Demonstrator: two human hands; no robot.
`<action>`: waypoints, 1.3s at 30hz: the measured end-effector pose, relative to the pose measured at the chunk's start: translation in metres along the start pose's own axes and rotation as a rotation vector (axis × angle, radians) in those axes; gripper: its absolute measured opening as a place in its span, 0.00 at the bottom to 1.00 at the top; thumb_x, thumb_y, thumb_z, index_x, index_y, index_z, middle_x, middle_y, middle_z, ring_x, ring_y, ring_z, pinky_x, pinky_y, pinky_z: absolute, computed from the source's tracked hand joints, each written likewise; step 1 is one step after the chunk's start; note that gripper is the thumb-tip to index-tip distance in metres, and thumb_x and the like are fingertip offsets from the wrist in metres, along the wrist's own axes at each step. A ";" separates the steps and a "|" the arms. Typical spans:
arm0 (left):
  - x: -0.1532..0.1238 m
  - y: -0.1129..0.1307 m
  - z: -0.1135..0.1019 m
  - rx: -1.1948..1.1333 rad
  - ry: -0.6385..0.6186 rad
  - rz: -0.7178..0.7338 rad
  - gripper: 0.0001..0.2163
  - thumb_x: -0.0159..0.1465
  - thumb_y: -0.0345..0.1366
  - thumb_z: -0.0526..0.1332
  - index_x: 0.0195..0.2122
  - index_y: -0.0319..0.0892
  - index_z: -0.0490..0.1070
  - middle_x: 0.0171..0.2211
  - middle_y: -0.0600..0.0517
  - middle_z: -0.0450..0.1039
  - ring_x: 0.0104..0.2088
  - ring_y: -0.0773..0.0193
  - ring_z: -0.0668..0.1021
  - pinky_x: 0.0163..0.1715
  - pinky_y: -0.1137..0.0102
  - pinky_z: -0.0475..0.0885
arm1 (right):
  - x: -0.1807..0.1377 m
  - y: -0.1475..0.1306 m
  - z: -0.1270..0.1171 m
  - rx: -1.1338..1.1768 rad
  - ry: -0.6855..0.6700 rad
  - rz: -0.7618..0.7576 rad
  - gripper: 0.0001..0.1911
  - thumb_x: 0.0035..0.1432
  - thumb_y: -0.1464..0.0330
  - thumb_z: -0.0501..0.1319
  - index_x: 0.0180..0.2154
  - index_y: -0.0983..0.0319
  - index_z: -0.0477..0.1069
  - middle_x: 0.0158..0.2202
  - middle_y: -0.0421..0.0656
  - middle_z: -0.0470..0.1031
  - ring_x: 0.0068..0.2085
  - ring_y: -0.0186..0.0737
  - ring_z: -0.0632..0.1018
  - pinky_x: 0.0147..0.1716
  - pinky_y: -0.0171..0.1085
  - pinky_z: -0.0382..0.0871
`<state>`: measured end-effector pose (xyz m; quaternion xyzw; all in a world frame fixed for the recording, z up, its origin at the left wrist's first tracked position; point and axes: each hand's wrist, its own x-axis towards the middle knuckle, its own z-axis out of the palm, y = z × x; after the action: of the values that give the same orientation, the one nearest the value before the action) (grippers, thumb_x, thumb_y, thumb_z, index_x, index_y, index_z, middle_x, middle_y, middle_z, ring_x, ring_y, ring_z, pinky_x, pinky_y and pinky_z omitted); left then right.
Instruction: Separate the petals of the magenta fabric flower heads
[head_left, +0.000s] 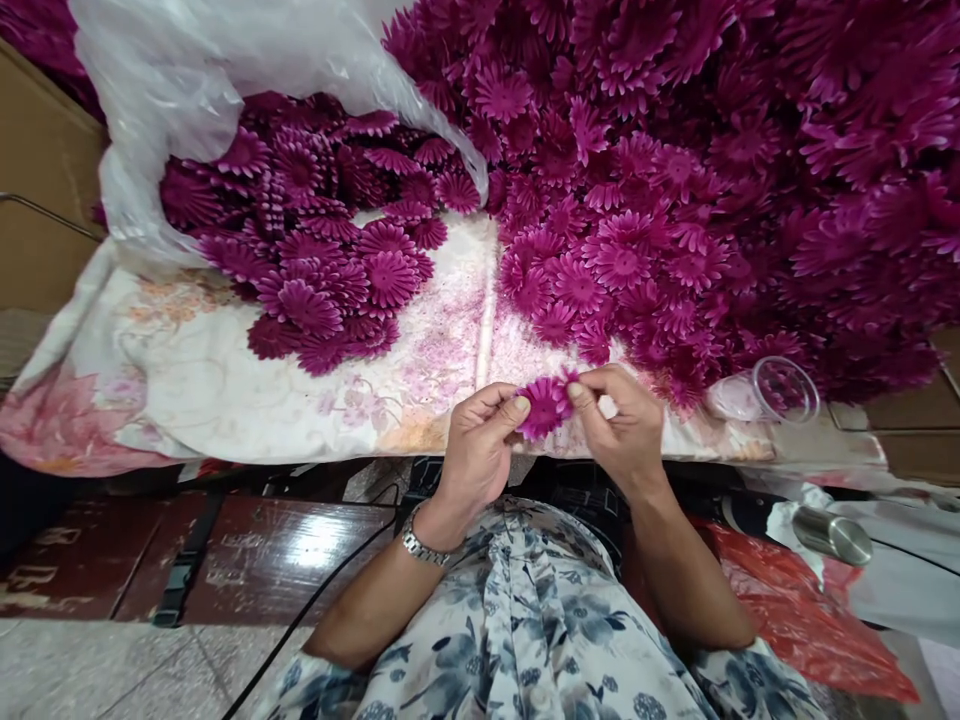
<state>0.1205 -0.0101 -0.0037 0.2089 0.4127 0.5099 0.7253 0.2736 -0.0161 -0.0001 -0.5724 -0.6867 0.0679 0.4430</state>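
Observation:
A magenta fabric flower (541, 407) is held between both hands at the near edge of the work surface. My left hand (478, 450), with a metal watch at the wrist, pinches its left side with thumb and fingers closed. My right hand (622, 425) pinches its right side, fingers curled. Just beyond the hands a huge heap of the same magenta flowers (675, 180) fills the right and back. A smaller pile (330, 240) spills from a clear plastic bag (225, 70) at the left.
A pale floral cloth (225, 380) covers the work surface. A clear plastic cup (780, 390) lies on its side right of my hands. Cardboard stands at the far left; a metal flask (832, 535) and red plastic lie lower right.

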 end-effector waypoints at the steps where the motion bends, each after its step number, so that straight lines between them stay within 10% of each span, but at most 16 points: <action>1: 0.000 0.001 -0.001 -0.019 0.021 0.002 0.13 0.40 0.39 0.73 0.20 0.38 0.71 0.16 0.57 0.66 0.18 0.74 0.66 0.19 0.76 0.62 | 0.001 0.007 -0.003 -0.105 0.065 -0.003 0.05 0.58 0.71 0.58 0.29 0.61 0.69 0.24 0.40 0.69 0.27 0.34 0.70 0.29 0.35 0.65; 6: 0.000 0.003 0.000 -0.024 0.050 0.033 0.13 0.42 0.39 0.72 0.21 0.38 0.70 0.17 0.57 0.64 0.19 0.74 0.66 0.20 0.77 0.61 | 0.006 0.019 -0.014 -0.394 0.131 -0.015 0.15 0.54 0.64 0.62 0.44 0.61 0.70 0.40 0.50 0.71 0.43 0.46 0.71 0.43 0.46 0.66; 12: -0.004 -0.001 0.007 0.032 -0.027 0.000 0.13 0.45 0.41 0.71 0.23 0.38 0.71 0.20 0.55 0.69 0.22 0.72 0.68 0.24 0.75 0.65 | -0.005 -0.019 0.008 0.050 -0.147 -0.064 0.05 0.56 0.67 0.61 0.31 0.61 0.67 0.25 0.38 0.66 0.27 0.33 0.69 0.28 0.34 0.66; 24: 0.001 0.002 0.001 0.015 0.084 0.122 0.13 0.41 0.37 0.72 0.19 0.38 0.69 0.15 0.59 0.62 0.18 0.75 0.63 0.20 0.78 0.59 | 0.010 0.020 -0.015 -0.486 0.175 -0.069 0.09 0.56 0.66 0.60 0.40 0.61 0.71 0.37 0.49 0.72 0.40 0.45 0.72 0.41 0.45 0.65; 31: -0.003 -0.003 0.010 0.014 -0.024 -0.001 0.13 0.46 0.41 0.70 0.23 0.39 0.70 0.19 0.57 0.68 0.21 0.72 0.69 0.24 0.75 0.65 | -0.005 -0.019 0.007 0.027 -0.143 -0.057 0.05 0.56 0.67 0.61 0.31 0.61 0.66 0.24 0.38 0.66 0.27 0.33 0.69 0.28 0.34 0.65; 39: -0.001 -0.003 0.002 -0.025 0.030 0.067 0.12 0.42 0.37 0.72 0.21 0.38 0.71 0.17 0.58 0.67 0.19 0.75 0.66 0.21 0.78 0.62 | 0.007 0.006 -0.002 -0.170 0.010 -0.059 0.04 0.58 0.71 0.57 0.31 0.61 0.69 0.25 0.40 0.70 0.28 0.35 0.70 0.29 0.35 0.65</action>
<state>0.1241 -0.0119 -0.0044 0.2058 0.4097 0.5423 0.7041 0.2792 -0.0091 0.0014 -0.5875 -0.7045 -0.0065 0.3982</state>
